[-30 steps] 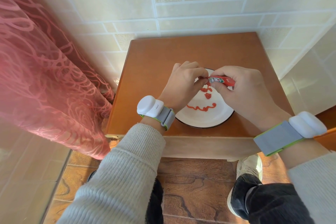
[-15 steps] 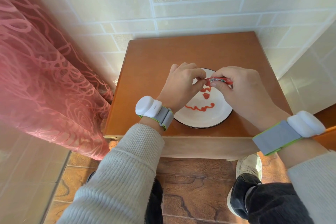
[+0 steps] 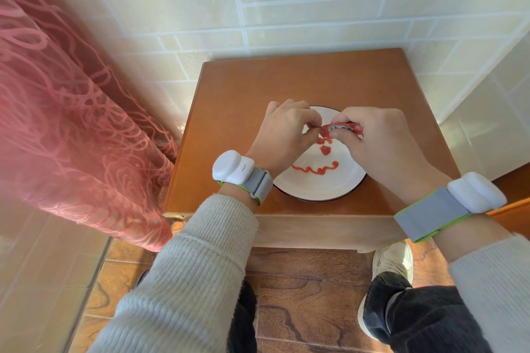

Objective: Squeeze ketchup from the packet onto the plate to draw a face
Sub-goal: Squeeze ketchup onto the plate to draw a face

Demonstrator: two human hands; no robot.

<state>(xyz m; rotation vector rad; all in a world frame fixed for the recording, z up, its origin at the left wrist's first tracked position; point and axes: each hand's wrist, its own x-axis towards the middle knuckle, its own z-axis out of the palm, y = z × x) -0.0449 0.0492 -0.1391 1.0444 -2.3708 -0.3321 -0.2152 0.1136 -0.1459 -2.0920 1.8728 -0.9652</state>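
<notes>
Ketchup packet sits right between my two hands, held level above the twelve o'clock side of the white plate. My right hand has it pinched, thumb underneath and curled fingers over the top, covering the packet's three o'clock end. My left hand comes in from nine o'clock with fingers curled, thumb and forefinger nipping the packet's near tip; the two hands almost touch over the plate. Below the packet on the plate, a ketchup dab lies at the centre, with a smeared red mark just above it partly under my thumb, and a wavy ketchup mouth runs toward six o'clock. The plate rests on the wooden table, which stands against the tiled wall, with a pink curtain off at nine o'clock.
</notes>
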